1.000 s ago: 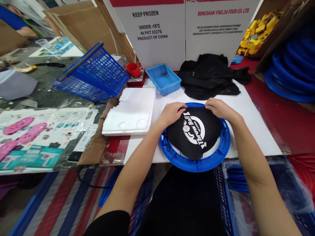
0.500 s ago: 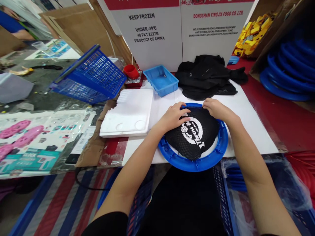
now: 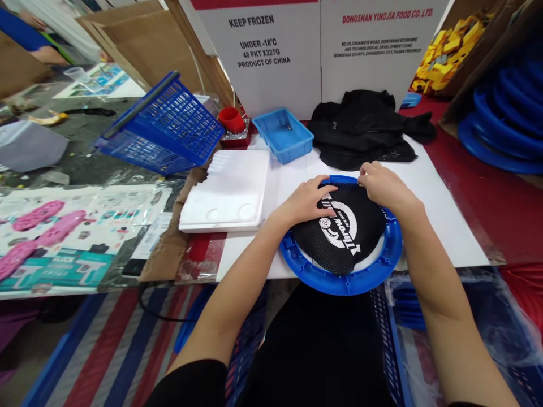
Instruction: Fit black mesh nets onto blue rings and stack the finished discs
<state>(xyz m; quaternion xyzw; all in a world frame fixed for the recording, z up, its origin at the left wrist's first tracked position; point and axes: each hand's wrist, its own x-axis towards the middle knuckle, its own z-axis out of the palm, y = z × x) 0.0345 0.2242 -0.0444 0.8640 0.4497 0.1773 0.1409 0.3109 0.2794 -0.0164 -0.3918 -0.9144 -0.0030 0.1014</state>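
A blue plastic ring (image 3: 341, 284) lies at the table's front edge. Black mesh fabric (image 3: 335, 251) with white printed lettering lies across its opening, leaving a gap along the lower right. My left hand (image 3: 309, 199) rests at the ring's upper left, its fingers spread over the mesh and rim. At the far rim my right hand (image 3: 384, 183) is closed in a pinch on the mesh edge; its fingertips are partly hidden. Behind the ring sits a pile of black fabric (image 3: 365, 133). A light-blue tray (image 3: 292, 152) with small bits inside stands beside that pile.
A white foam block (image 3: 224, 192) and a tilted blue basket (image 3: 169, 127) stand left. A white carton (image 3: 271, 85) closes off the back. Blue rings (image 3: 500, 130) are stacked at right, near yellow pieces (image 3: 449, 53). Another person's arm (image 3: 46, 55) shows far left.
The view has shifted slightly, moving the scene rightward. My right hand has drawn a little up and away from my left hand along the far rim. My left hand stays on the mesh.
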